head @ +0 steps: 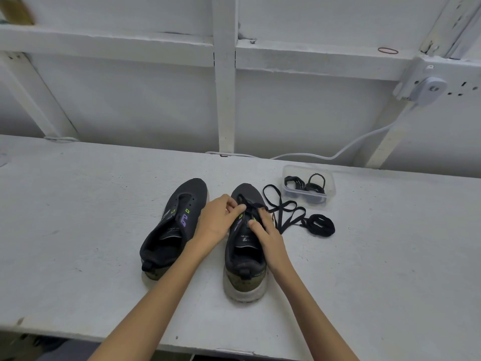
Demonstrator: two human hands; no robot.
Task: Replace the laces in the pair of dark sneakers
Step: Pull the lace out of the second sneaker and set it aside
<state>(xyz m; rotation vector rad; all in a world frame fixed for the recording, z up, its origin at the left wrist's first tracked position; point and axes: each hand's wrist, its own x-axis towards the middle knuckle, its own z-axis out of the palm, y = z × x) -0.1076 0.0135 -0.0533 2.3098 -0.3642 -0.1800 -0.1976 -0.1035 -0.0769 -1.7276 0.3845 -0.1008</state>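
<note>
Left hand (220, 219): fingers curled, thumb and fingertips pinching the lace (285, 212) over the front eyelets of the right shoe (244, 280).
Right hand (266, 231): fingers bent over the shoe's right eyelet row, closed on the same lace where it leaves the shoe; thumb lies across the tongue.
Lace: black and flat, threaded only through the front eyelets; the rest trails off in long loose loops on the bench (78, 209), just right of the right shoe.
Right shoe: dark mesh upper, green and purple eyelet tabs, olive heel, worn pale sole; toe points away from the person.
Left shoe (177, 222): just left of the right shoe, same colours, eyelets bare, toe angled to the right.
Coil (319, 225): a bundled black lace, right of the right shoe, past the loose loops.
Box (330, 179): clear plastic, beyond and right of the right shoe's toe, with black coiled laces inside.
</note>
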